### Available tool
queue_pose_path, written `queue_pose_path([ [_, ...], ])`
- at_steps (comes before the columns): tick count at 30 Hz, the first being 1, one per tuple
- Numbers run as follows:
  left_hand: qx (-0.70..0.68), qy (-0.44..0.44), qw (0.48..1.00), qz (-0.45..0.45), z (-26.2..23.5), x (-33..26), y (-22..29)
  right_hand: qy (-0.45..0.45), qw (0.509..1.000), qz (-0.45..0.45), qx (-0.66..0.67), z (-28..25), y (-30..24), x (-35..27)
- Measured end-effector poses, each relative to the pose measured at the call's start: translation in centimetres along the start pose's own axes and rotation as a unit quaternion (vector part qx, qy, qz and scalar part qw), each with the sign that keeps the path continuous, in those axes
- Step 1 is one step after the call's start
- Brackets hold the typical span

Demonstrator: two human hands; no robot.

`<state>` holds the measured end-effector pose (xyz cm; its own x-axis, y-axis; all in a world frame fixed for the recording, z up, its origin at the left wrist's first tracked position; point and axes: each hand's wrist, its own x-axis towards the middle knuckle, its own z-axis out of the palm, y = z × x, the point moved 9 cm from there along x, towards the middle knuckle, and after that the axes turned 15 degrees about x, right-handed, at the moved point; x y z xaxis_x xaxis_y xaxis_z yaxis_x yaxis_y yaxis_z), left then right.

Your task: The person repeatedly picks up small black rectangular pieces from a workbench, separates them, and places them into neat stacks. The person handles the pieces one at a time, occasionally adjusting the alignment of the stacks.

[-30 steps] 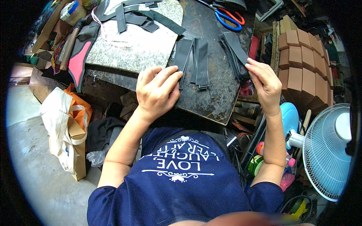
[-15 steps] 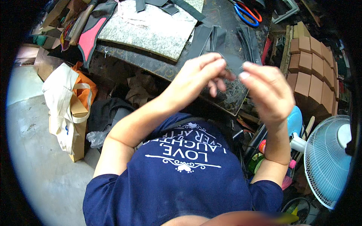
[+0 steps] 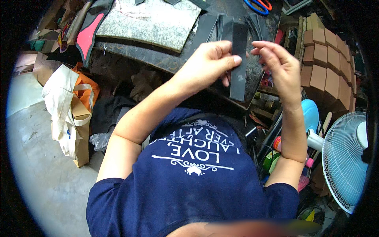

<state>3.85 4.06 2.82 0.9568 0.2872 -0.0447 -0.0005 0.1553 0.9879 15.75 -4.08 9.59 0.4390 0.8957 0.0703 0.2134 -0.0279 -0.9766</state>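
Observation:
A flat, dark grey-black strip, which looks like leather or vinyl, hangs lengthwise over the table's near edge. My left hand pinches it near its middle, thumb on top and the other fingers behind. A small pale mark shows on its lower part. To the right of the strip, my right hand is raised with bent fingers apart and nothing visible in them. Beyond my hands, more dark strips lie on the dark worktable, with another bundle to their right.
A speckled whitish board rests on the worktable. Scissors with blue and orange handles lie at the far edge. Stacked brown blocks and a fan stand on the right. A white cloth bag is at left.
The strip, earlier blurred and foreshortened between both hands, now hangs lengthwise from my left hand. My right hand has come away from it. The view has shifted slightly.

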Motion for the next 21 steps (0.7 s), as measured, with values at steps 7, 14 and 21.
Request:
queue_pose_path([
  [7,-0.011,-0.049,0.997,-0.054,1.5,-0.3,-0.8,-0.009,0.996,0.057,0.069,1.1,2.2,0.8],
  [14,0.025,-0.148,0.983,-0.107,3.2,-3.6,-0.5,0.059,0.989,0.093,0.098,-2.4,2.3,1.4],
  [21,0.097,0.023,0.994,-0.048,-1.6,-4.7,2.0,0.109,0.977,0.112,0.142,-7.2,2.8,3.4],
])
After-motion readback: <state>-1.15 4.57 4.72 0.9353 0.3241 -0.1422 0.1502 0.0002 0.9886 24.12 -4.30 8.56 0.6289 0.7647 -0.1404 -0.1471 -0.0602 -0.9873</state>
